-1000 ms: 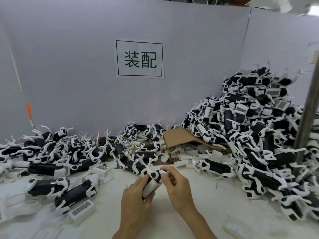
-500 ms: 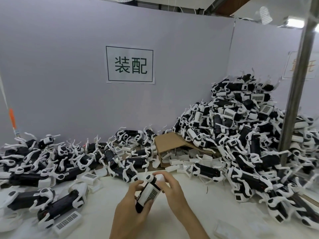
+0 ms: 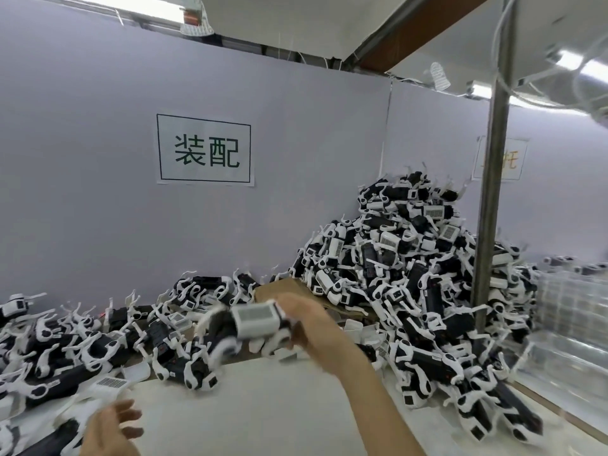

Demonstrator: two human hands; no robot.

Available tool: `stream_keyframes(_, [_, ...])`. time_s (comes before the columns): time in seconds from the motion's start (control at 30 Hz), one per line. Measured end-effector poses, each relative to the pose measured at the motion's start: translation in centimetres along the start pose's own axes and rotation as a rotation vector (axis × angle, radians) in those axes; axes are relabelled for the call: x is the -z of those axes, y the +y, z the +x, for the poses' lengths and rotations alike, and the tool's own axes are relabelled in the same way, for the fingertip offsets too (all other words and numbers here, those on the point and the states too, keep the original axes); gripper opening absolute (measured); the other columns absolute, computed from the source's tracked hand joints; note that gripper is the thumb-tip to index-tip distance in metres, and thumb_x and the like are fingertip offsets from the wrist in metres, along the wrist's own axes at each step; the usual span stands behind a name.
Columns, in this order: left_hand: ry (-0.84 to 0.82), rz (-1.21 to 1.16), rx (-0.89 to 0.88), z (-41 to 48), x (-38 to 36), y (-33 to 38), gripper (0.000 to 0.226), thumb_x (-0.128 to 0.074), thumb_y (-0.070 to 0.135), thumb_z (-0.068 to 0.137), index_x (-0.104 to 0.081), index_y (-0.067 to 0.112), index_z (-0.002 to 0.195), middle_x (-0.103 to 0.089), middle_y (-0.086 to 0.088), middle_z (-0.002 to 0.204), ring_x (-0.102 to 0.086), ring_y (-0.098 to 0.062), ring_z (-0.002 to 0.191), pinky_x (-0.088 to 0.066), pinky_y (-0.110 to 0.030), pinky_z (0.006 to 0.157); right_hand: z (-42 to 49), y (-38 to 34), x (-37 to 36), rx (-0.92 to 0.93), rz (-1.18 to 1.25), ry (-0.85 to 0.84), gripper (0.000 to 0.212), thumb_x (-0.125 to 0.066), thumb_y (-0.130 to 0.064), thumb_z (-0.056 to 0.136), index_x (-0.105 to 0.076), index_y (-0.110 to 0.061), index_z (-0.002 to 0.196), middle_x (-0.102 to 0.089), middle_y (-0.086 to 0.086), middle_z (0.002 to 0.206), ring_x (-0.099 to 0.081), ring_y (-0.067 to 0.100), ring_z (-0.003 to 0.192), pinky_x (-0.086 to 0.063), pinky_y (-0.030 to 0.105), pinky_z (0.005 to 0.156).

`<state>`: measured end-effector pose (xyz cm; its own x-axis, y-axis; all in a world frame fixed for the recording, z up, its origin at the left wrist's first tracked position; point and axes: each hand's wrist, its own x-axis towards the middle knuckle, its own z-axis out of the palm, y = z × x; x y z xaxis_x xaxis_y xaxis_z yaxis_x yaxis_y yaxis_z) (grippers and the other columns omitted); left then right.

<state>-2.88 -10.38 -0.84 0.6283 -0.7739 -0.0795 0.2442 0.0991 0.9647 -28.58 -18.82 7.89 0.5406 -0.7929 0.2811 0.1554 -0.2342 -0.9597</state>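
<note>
Both hands held the unit point(image 3: 255, 322) low a moment ago. Now the left hand point(image 3: 112, 429) has let go and hangs at 7 o'clock, fingers relaxed and open, while the right hand point(image 3: 312, 327) alone grips the unit, raised at 12 o'clock. I judge it finished and bound for the big pile point(image 3: 411, 274) at 2 o'clock. The bare table point(image 3: 263, 406) below gives room; the metal post point(image 3: 490, 225) at 3 o'clock stands near this path.

Motion blur smears the right hand point(image 3: 312, 327) and the unit point(image 3: 256, 322) it grips. The left hand point(image 3: 108, 429), also blurred, is cut off by the picture's bottom edge. A pole point(image 3: 490, 225) hides part of the far sign point(image 3: 515, 159).
</note>
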Motion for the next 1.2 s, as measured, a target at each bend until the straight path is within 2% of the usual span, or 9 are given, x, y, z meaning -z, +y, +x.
stream_keyframes(0.1, [-0.002, -0.012, 0.141, 0.2, -0.4, 0.5, 0.034, -0.035, 0.004, 0.106, -0.041, -0.002, 0.072, -0.036, -0.015, 0.075, -0.038, -0.026, 0.057, -0.022, -0.033, 0.054, 3.3, -9.7, 3.9, 0.308, 0.455, 0.284, 0.041, -0.049, -0.033, 0.103, -0.050, -0.007, 0.135, -0.059, 0.015, 0.130, -0.065, 0.026, 0.111, -0.056, 0.039, 0.089])
stream_keyframes(0.2, [0.030, -0.014, 0.166, 1.0, -0.6, -0.6, 0.037, -0.035, 0.011, 0.107, -0.042, -0.002, 0.073, -0.039, -0.017, 0.075, -0.044, -0.026, 0.047, -0.022, -0.033, 0.054, 5.2, -16.5, 6.2, 0.401, 0.230, 0.523, 0.061, -0.046, -0.026, 0.106, -0.017, -0.015, 0.158, -0.037, 0.012, 0.156, -0.049, 0.028, 0.135, -0.045, 0.040, 0.101])
stream_keyframes(0.27, [0.035, -0.004, 0.184, 1.4, -0.8, -1.1, 0.037, -0.035, 0.013, 0.106, -0.045, -0.002, 0.074, -0.042, -0.018, 0.076, -0.047, -0.028, 0.036, -0.022, -0.033, 0.056, 5.2, -16.8, 6.1, 0.435, 0.008, 0.613, 0.052, -0.048, -0.019, 0.105, -0.030, -0.017, 0.154, -0.051, 0.009, 0.146, -0.062, 0.023, 0.119, -0.052, 0.033, 0.091])
stream_keyframes(0.4, [0.029, 0.036, 0.135, 1.6, -1.3, -1.9, 0.035, -0.038, 0.004, 0.103, -0.049, -0.004, 0.071, -0.045, -0.021, 0.077, -0.043, -0.029, 0.022, -0.028, -0.033, 0.058, 3.6, -11.1, 5.0, 0.373, -0.174, 0.537, 0.025, -0.049, -0.017, 0.103, -0.059, -0.019, 0.126, -0.068, 0.008, 0.116, -0.070, 0.015, 0.078, -0.053, 0.026, 0.070])
stream_keyframes(0.5, [-0.021, 0.045, 0.163, 1.6, -1.9, -1.2, 0.043, -0.036, 0.016, 0.108, -0.051, -0.006, 0.074, -0.045, -0.025, 0.085, -0.044, -0.033, 0.057, -0.028, -0.036, 0.057, 2.9, -4.3, 3.2, 0.122, -0.340, 0.493, 0.019, -0.049, -0.015, 0.103, -0.066, -0.019, 0.109, -0.069, 0.005, 0.104, -0.065, 0.010, 0.075, -0.049, 0.016, 0.063])
stream_keyframes(0.63, [0.032, 0.169, -0.008, 0.8, -3.1, -3.9, 0.025, -0.042, 0.006, 0.106, -0.056, -0.009, 0.091, -0.053, -0.028, 0.100, -0.051, -0.037, 0.072, -0.037, -0.038, 0.065, 3.8, 5.4, 0.0, -0.194, -0.761, 0.236, 0.039, -0.060, -0.024, 0.096, -0.056, -0.015, 0.134, -0.057, 0.005, 0.132, -0.057, 0.018, 0.114, -0.050, 0.031, 0.093])
stream_keyframes(0.8, [0.071, 0.249, -0.094, 0.6, -2.9, -5.9, 0.010, -0.053, 0.002, 0.099, -0.061, 0.003, 0.095, -0.062, -0.020, 0.104, -0.062, -0.033, 0.072, -0.038, -0.036, 0.071, 3.8, 12.9, -2.4, -0.439, -1.169, 0.112, 0.080, -0.055, -0.046, 0.094, -0.016, -0.017, 0.158, -0.008, 0.006, 0.167, -0.011, 0.027, 0.152, -0.016, 0.049, 0.119])
stream_keyframes(1.0, [-0.006, 0.401, -0.135, 0.2, -3.1, -6.6, 0.011, -0.059, 0.011, 0.098, -0.061, 0.016, 0.107, -0.063, -0.008, 0.113, -0.066, -0.029, 0.079, -0.040, -0.037, 0.086, 2.7, 14.6, -1.4, -0.387, -1.262, 0.046, 0.055, -0.047, -0.042, 0.098, -0.040, -0.019, 0.147, -0.034, 0.006, 0.156, -0.029, 0.026, 0.145, -0.018, 0.046, 0.117])
stream_keyframes(1.2, [-0.092, 0.598, -0.245, -0.9, -3.0, -6.5, 0.027, -0.055, 0.019, 0.100, -0.053, 0.020, 0.126, -0.057, -0.002, 0.131, -0.065, -0.026, 0.095, -0.042, -0.044, 0.097, 3.2, 12.2, 1.6, -0.217, -1.229, 0.279, 0.074, -0.063, -0.043, 0.090, -0.029, -0.023, 0.152, -0.019, 0.003, 0.163, -0.027, 0.027, 0.146, -0.027, 0.046, 0.114])
